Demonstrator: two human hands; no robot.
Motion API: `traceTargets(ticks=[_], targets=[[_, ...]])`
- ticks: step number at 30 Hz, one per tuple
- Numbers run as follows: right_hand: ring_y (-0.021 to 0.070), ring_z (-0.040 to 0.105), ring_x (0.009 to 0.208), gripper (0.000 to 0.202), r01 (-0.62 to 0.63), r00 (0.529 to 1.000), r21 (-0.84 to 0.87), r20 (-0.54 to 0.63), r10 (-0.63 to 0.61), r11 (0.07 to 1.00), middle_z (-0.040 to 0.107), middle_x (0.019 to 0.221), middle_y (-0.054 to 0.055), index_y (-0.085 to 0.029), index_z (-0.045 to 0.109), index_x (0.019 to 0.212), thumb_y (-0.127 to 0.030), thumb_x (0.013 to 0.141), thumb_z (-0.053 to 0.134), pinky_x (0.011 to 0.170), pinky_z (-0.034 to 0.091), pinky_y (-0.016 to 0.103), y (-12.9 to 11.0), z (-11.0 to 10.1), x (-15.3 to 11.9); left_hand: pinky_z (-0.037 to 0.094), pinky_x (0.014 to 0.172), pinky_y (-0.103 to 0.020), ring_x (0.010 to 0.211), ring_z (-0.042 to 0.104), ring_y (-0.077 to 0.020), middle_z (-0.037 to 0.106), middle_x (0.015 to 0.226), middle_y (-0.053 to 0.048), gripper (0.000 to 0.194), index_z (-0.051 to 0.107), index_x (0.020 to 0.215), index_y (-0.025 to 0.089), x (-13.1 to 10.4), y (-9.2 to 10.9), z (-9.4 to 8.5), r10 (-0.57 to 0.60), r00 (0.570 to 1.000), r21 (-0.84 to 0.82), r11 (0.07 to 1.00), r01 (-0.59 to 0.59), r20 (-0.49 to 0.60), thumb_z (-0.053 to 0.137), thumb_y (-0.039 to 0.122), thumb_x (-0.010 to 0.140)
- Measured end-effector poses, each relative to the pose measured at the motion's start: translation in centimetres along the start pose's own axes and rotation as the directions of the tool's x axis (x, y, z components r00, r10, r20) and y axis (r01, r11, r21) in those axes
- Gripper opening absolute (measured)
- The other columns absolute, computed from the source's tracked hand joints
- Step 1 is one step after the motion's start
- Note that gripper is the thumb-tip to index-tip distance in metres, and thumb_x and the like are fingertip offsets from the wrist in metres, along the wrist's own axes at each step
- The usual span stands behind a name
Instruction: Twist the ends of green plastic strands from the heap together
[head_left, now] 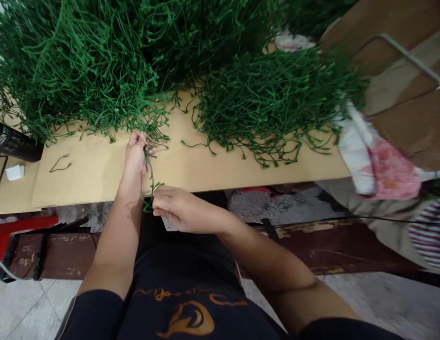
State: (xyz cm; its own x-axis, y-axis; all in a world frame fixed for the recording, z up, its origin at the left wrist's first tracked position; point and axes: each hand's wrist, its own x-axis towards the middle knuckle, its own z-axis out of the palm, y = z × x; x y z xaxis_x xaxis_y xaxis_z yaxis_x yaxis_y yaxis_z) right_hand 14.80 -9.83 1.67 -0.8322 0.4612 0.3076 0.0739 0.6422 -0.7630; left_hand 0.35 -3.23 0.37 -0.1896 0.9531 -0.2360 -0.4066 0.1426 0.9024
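Both my hands are at the front edge of a cardboard-covered table. At the near fringe of a big heap of thin green artificial stems, my left hand is closed with its fingertips pinched on stems. A dark green stem runs down from its palm side toward my right hand. The right hand is closed in a pinch around the lower, forked green ends, just over the table edge. Its fingertips are partly hidden from above. A second, lower pile of green stems lies to the right.
A black vacuum bottle lies at the left, near a white scrap. One loose stem rests on the cardboard. To the right are a floral cloth, brown cardboard and a bent metal rod. A dark red bench stands below.
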Motion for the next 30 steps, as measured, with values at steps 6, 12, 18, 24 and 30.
traceTargets(ticks=[6, 12, 18, 24, 30], targets=[[0.0101, 0.033, 0.059, 0.025, -0.194, 0.901, 0.135, -0.368, 0.231, 0.972, 0.033, 0.064, -0.003, -0.02, 0.038, 0.071, -0.034, 0.092, 0.038, 0.055, 0.031, 0.024, 1.8, -2.5, -2.4, 0.035, 0.046, -0.013, 0.043, 0.039, -0.0017, 0.042, 0.053, 0.007, 0.022, 0.042, 0.067, 0.017, -1.1, 0.1, 0.1, 0.008, 0.991, 0.006, 1.0, -0.009, 0.131, 0.055, 0.017, 0.085], [0.0104, 0.038, 0.061, 0.023, -0.203, 0.881, 0.124, -0.409, 0.237, 0.971, 0.04, 0.065, -0.002, -0.02, 0.042, 0.073, -0.034, 0.091, 0.039, 0.057, 0.034, 0.025, 2.4, -3.7, -2.7, 0.036, 0.046, -0.012, 0.043, 0.041, -0.0011, 0.044, 0.053, 0.008, 0.021, 0.044, 0.068, 0.017, -1.1, 0.0, 0.0, 0.004, 0.987, 0.01, 1.0, -0.006, 0.158, 0.056, 0.018, 0.085], [0.0114, 0.045, 0.064, 0.021, -0.237, 0.876, 0.079, -0.413, 0.248, 0.968, 0.046, 0.067, 0.0, -0.019, 0.045, 0.075, -0.032, 0.091, 0.039, 0.06, 0.039, 0.027, 2.7, -3.3, -2.4, 0.034, 0.046, -0.012, 0.044, 0.041, -0.0012, 0.044, 0.054, 0.008, 0.021, 0.045, 0.068, 0.017, -1.0, 0.0, 0.0, -0.01, 0.982, 0.02, 1.0, 0.006, 0.187, 0.06, 0.02, 0.083], [0.017, 0.049, 0.071, 0.018, -0.357, 0.758, -0.236, -0.638, 0.132, 0.904, 0.051, 0.074, 0.005, -0.021, 0.051, 0.077, -0.031, 0.091, 0.043, 0.068, 0.04, 0.034, 3.7, -9.5, -3.1, 0.035, 0.047, -0.013, 0.046, 0.044, -0.002, 0.047, 0.056, 0.006, 0.02, 0.047, 0.066, 0.016, -1.1, 0.0, 0.1, -0.015, 0.987, 0.02, 1.0, 0.012, 0.163, 0.054, 0.013, 0.085], [0.0355, 0.044, 0.11, 0.028, -0.723, 0.408, -0.367, -0.911, -0.067, 0.585, 0.052, 0.11, 0.019, -0.016, 0.058, 0.102, -0.037, 0.083, 0.059, 0.093, 0.031, 0.052, 4.0, -15.4, -2.7, 0.038, 0.05, -0.014, 0.05, 0.047, -0.0028, 0.049, 0.059, 0.005, 0.017, 0.051, 0.067, 0.015, -0.6, -0.4, -0.1, 0.01, 0.986, -0.001, 1.0, -0.01, 0.164, 0.06, 0.017, 0.082]])
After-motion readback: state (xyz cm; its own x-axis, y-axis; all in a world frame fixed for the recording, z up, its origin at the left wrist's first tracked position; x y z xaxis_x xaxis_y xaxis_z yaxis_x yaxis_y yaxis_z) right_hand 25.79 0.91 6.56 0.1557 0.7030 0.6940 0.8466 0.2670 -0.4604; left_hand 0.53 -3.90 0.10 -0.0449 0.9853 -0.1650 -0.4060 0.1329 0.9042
